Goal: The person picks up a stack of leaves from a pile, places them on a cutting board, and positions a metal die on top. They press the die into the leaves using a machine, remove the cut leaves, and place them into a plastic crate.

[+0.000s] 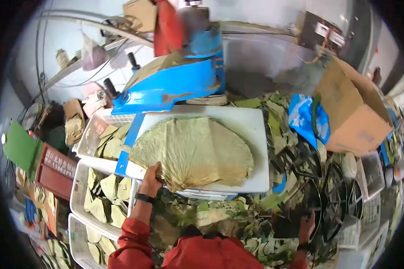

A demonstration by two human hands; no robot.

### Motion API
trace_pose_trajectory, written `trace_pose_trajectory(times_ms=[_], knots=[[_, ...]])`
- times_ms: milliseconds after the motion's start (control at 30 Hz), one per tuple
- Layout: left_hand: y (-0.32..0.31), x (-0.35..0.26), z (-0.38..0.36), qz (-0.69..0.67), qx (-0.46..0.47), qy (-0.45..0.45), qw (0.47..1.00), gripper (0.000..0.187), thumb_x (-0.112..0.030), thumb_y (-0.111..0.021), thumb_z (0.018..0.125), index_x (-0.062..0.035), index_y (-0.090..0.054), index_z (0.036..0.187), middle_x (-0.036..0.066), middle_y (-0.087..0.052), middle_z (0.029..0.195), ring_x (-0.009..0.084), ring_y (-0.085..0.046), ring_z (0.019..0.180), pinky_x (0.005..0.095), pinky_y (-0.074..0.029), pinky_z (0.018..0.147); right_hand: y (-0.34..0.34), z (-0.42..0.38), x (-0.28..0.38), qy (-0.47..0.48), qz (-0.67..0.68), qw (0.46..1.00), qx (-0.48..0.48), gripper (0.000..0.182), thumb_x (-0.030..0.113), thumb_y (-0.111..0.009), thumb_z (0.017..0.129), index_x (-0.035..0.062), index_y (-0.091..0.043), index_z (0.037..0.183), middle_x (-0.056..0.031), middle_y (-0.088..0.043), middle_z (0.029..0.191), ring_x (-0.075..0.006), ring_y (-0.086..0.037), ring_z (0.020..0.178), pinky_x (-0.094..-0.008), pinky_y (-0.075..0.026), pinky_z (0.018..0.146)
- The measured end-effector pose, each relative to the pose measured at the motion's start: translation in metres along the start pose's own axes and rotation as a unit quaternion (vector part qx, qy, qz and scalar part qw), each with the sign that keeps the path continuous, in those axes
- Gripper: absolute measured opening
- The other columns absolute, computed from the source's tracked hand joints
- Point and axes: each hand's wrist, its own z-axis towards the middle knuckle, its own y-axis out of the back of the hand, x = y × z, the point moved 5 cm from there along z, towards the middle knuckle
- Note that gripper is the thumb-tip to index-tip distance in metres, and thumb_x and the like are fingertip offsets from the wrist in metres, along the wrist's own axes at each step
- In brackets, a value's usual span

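A large dried, pleated leaf [202,150] lies spread on a white board [256,134] under a blue machine [166,85]. My left hand [151,179] is at the leaf's lower left edge, its fingers closed on that edge. On the right, low in the view, my right hand [306,226] is beside black curved metal strips [334,201]; its fingers are small and dark there, and whether they hold anything is unclear.
White baskets [78,188] with cut leaf pieces stand on the left, near a red-brown panel [56,170]. Leaf scraps [211,217] cover the area below the board. A cardboard box [354,107] and a blue bag [307,119] are at the right.
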Motion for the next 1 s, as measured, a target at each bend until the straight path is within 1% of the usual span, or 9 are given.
trace_pose_trajectory(times_ms=[100,233,433,500,533,700,833,867,1000], knots=[[-0.02,0.045,-0.012,-0.034,-0.042,0.05,0.997,0.025,-0.027,-0.047,0.095,-0.005,-0.057,0.102,0.006,-0.061,0.094,0.0238,-0.058,0.087,0.0443,-0.05,0.075,0.049,-0.006,0.109,0.093,0.006,0.996,0.013,0.051,0.009,-0.056,0.085,0.0058,-0.043,0.134,-0.0174,-0.055,0.123,-0.0263,-0.056,0.103,-0.0389,-0.045,0.088],[-0.029,-0.007,-0.024,-0.029,-0.017,0.073,0.997,0.027,-0.029,-0.046,0.096,-0.0048,-0.056,0.099,0.007,-0.061,0.092,0.0244,-0.059,0.084,0.0455,-0.049,0.077,-0.043,-0.04,0.301,0.315,-0.053,0.939,0.129,0.046,0.013,-0.056,0.086,0.0037,-0.047,0.13,-0.0198,-0.053,0.125,-0.0333,-0.056,0.11,-0.0428,-0.047,0.087],[-0.02,0.0,-0.005,-0.131,0.059,0.116,0.983,0.031,-0.031,-0.046,0.096,-0.0055,-0.051,0.114,0.01,-0.059,0.103,0.0276,-0.057,0.09,0.0486,-0.047,0.083,-0.216,-0.06,0.478,0.44,-0.075,0.848,0.286,0.053,0.016,-0.062,0.079,0.0226,-0.05,0.131,-0.0174,-0.065,0.094,-0.0297,-0.064,0.072,-0.0381,-0.049,0.063],[-0.014,0.008,-0.004,-0.133,0.029,0.096,0.986,0.033,-0.034,-0.048,0.095,-0.0054,-0.051,0.112,0.009,-0.06,0.099,0.0252,-0.059,0.088,0.0477,-0.05,0.077,-0.266,-0.062,0.496,0.487,-0.13,0.805,0.313,0.057,0.017,-0.063,0.078,0.0277,-0.047,0.132,-0.0169,-0.065,0.083,-0.0306,-0.061,0.067,-0.0397,-0.048,0.059],[-0.017,0.003,-0.012,-0.124,0.044,0.101,0.986,0.031,-0.035,-0.048,0.095,-0.006,-0.053,0.106,0.007,-0.06,0.092,0.0233,-0.059,0.082,0.0458,-0.05,0.072,-0.285,-0.068,0.502,0.4,-0.274,0.796,0.361,0.061,0.019,-0.064,0.077,0.0299,-0.045,0.134,-0.0164,-0.062,0.074,-0.0323,-0.058,0.061,-0.0414,-0.046,0.056],[-0.034,-0.024,-0.037,-0.062,0.061,0.125,0.988,0.027,-0.033,-0.049,0.095,-0.0077,-0.056,0.092,0.002,-0.057,0.071,0.0187,-0.056,0.065,0.0389,-0.046,0.059,-0.331,-0.061,0.479,0.471,-0.254,0.779,0.325,0.065,0.018,-0.066,0.078,0.0313,-0.041,0.137,-0.0159,-0.057,0.061,-0.0316,-0.055,0.053,-0.0425,-0.042,0.05],[-0.044,-0.016,-0.072,-0.027,0.008,-0.026,0.999,0.014,-0.012,-0.051,0.091,-0.0013,-0.049,0.099,0.007,-0.057,0.087,0.0182,-0.058,0.072,0.033,-0.045,0.06,-0.331,-0.059,0.479,0.483,-0.234,0.776,0.333,0.068,0.015,-0.067,0.076,0.0294,-0.04,0.137,-0.0165,-0.056,0.06,-0.0317,-0.055,0.052,-0.0425,-0.043,0.049],[-0.034,-0.01,-0.079,0.131,0.004,0.051,0.99,0.029,-0.004,-0.047,0.09,0.0015,-0.046,0.119,0.008,-0.056,0.112,0.0162,-0.058,0.093,0.0312,-0.048,0.081,-0.333,-0.058,0.477,0.496,-0.218,0.774,0.327,0.068,0.015,-0.067,0.076,0.029,-0.04,0.137,-0.0164,-0.056,0.06,-0.0317,-0.055,0.052,-0.0426,-0.043,0.049],[-0.051,-0.004,-0.082,0.007,0.012,-0.043,0.999,0.037,0.005,-0.044,0.086,0.0019,-0.045,0.123,0.007,-0.056,0.114,0.016,-0.056,0.1,0.0287,-0.045,0.086,-0.334,-0.057,0.475,0.515,-0.183,0.774,0.319,0.068,0.015,-0.068,0.076,0.0278,-0.041,0.137,-0.0163,-0.056,0.06,-0.0318,-0.055,0.051,-0.043,-0.043,0.048]])
